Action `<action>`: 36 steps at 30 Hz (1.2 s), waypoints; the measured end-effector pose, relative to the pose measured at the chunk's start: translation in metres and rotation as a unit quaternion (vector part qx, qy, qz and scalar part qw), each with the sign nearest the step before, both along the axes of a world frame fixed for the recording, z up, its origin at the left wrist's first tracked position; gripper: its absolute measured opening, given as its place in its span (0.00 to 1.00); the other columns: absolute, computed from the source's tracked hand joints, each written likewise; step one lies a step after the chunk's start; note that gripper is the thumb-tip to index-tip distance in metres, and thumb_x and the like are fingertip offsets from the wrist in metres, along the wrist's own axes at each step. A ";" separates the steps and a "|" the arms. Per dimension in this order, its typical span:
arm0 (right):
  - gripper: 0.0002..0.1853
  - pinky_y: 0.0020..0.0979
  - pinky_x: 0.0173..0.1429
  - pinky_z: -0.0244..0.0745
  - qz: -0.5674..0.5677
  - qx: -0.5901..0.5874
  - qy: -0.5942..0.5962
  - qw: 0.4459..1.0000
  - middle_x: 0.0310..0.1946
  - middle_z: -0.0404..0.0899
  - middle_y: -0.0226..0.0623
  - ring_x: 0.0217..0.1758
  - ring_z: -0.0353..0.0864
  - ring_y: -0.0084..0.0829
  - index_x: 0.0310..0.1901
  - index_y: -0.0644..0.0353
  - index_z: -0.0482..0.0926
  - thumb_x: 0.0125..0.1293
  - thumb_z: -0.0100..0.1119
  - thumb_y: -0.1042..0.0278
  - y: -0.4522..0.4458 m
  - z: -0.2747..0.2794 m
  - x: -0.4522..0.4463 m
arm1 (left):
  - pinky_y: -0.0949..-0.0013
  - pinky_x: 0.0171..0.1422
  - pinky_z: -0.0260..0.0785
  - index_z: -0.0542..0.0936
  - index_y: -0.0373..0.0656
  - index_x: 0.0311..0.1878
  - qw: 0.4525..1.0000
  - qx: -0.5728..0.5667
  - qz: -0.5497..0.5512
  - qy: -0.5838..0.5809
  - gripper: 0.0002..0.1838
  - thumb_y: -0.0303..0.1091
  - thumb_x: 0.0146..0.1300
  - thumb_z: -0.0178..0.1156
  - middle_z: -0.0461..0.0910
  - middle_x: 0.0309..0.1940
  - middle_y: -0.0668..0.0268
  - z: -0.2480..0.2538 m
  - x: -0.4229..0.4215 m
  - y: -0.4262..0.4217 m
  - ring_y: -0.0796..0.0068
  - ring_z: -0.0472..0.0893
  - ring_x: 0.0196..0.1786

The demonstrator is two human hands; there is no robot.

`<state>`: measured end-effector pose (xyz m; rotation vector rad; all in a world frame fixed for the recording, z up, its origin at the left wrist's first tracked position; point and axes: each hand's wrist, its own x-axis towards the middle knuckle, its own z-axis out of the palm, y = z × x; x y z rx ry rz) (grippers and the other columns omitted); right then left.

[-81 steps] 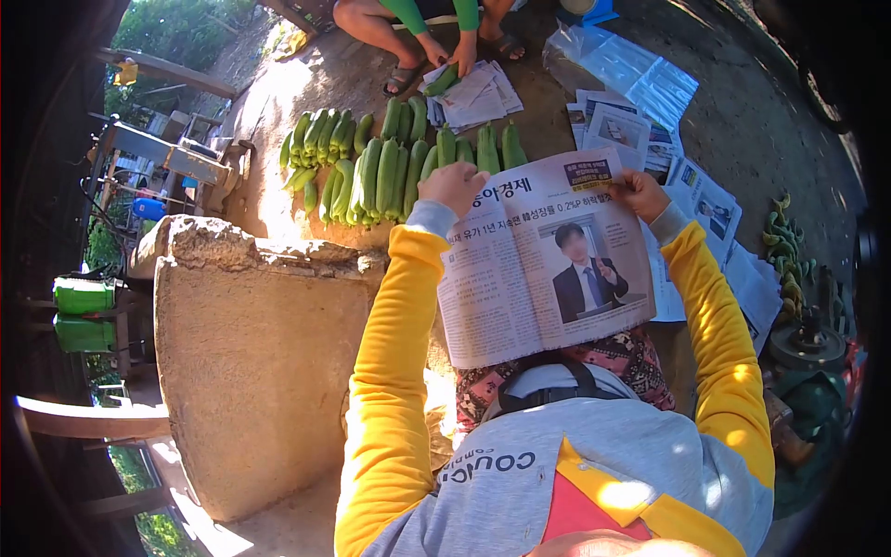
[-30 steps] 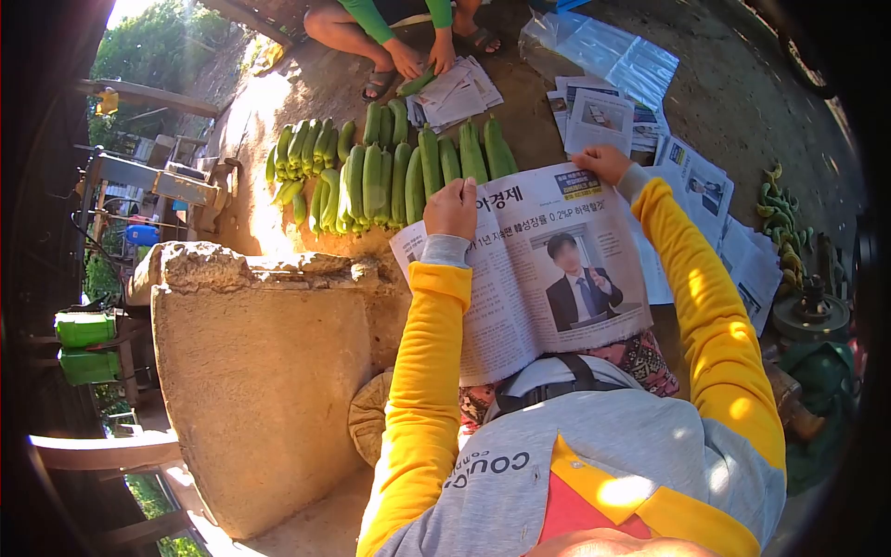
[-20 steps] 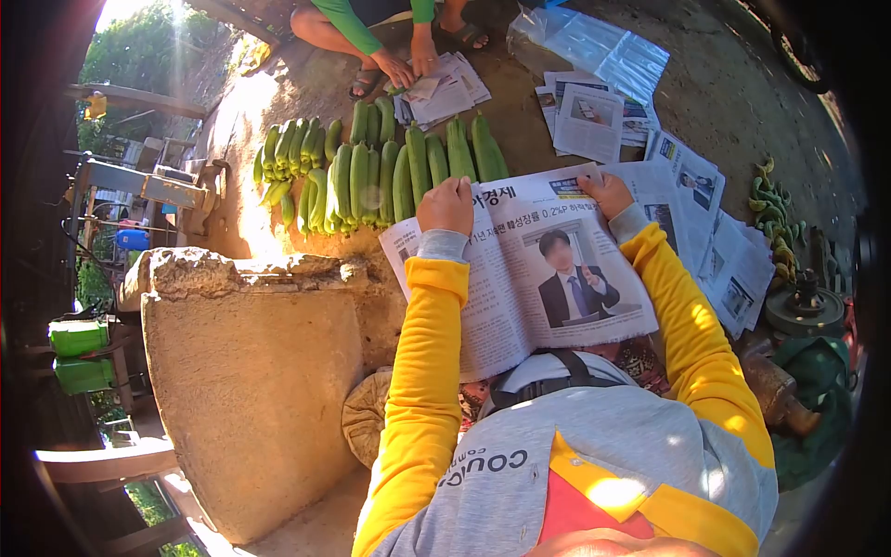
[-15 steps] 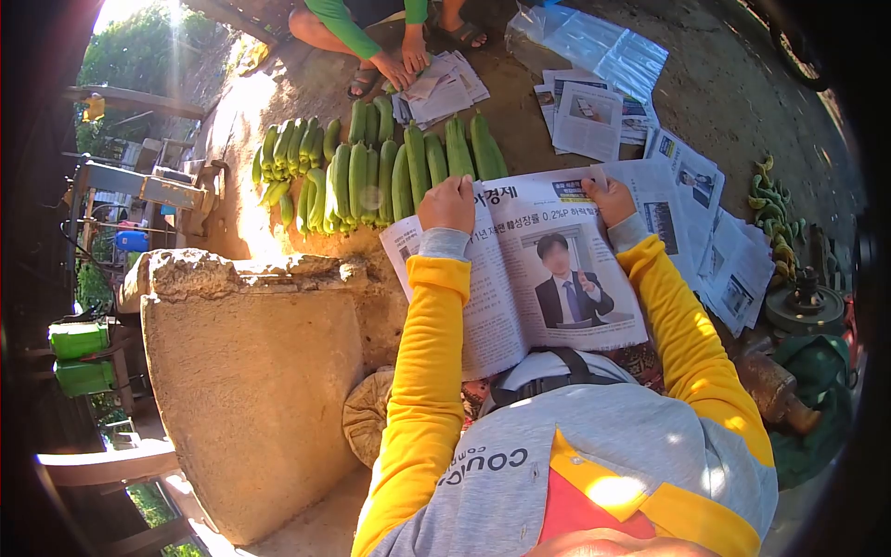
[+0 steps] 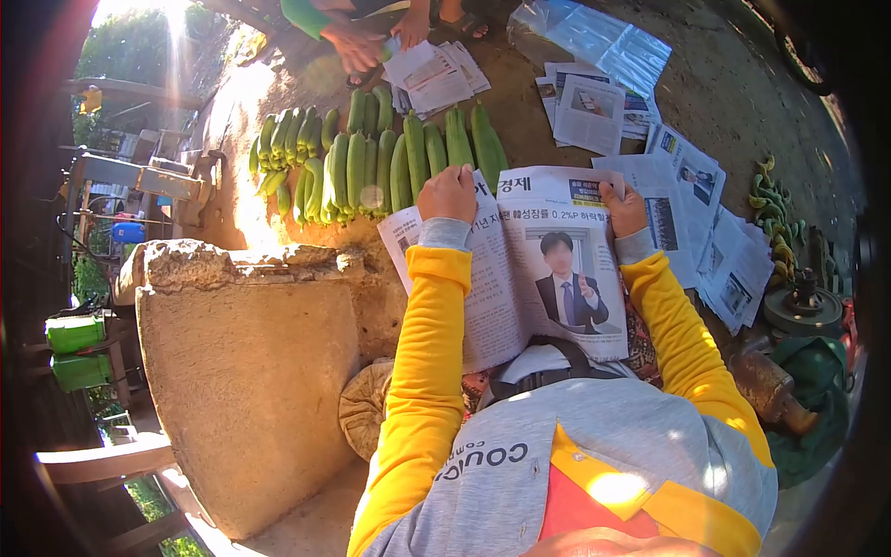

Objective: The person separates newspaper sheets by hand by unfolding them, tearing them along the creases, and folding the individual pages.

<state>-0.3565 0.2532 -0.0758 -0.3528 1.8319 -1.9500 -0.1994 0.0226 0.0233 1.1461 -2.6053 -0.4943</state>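
An opened newspaper sheet hangs over my lap, with a picture of a suited person on its right half and a split or fold near its top middle. My left hand is closed on the paper's upper edge, left of that split. At the upper right corner, my right hand pinches the sheet between thumb and fingers. Just beyond the paper, long green vegetables lie side by side in rows on the ground.
Across from me a person's hands are over a stack of paper sheets. Newspapers and clear plastic lie at the right. A concrete block stands left; curved green produce and a metal weight are far right.
My hands have moved nearer each other, and the sheet now bends at its middle with its top parting. The other person's green vegetable is out of sight, and their left-side hand has lifted.
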 end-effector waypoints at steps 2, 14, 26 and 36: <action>0.17 0.23 0.38 0.72 -0.009 0.006 -0.004 1.000 0.33 0.81 0.36 0.33 0.77 0.23 0.42 0.67 0.79 0.63 0.60 0.59 0.004 0.003 0.000 | 0.53 0.43 0.70 0.79 0.41 0.31 1.000 0.001 0.006 0.010 0.19 0.46 0.64 0.48 0.80 0.30 0.52 0.001 0.001 0.001 0.49 0.78 0.36; 0.21 0.20 0.41 0.72 0.106 -0.088 -0.190 0.972 0.37 0.80 0.32 0.36 0.77 0.21 0.46 0.65 0.77 0.63 0.59 0.54 0.054 0.058 0.020 | 0.53 0.43 0.70 0.79 0.41 0.32 0.999 -0.003 0.044 0.030 0.19 0.46 0.65 0.47 0.80 0.31 0.52 -0.002 0.004 -0.006 0.49 0.79 0.37; 0.12 0.18 0.36 0.68 0.070 0.072 -0.009 0.995 0.32 0.78 0.27 0.32 0.72 0.15 0.42 0.65 0.78 0.65 0.57 0.65 0.096 0.030 0.026 | 0.54 0.44 0.70 0.79 0.41 0.32 0.998 0.001 0.056 0.024 0.19 0.47 0.65 0.47 0.80 0.32 0.54 -0.002 0.004 -0.006 0.51 0.79 0.38; 0.13 0.19 0.39 0.70 -0.017 0.050 -0.010 0.999 0.36 0.80 0.28 0.35 0.74 0.16 0.45 0.63 0.78 0.66 0.57 0.64 0.159 -0.003 -0.012 | 0.53 0.41 0.70 0.77 0.40 0.28 0.997 -0.035 0.053 0.053 0.20 0.46 0.65 0.47 0.79 0.29 0.53 -0.009 0.007 -0.013 0.50 0.78 0.35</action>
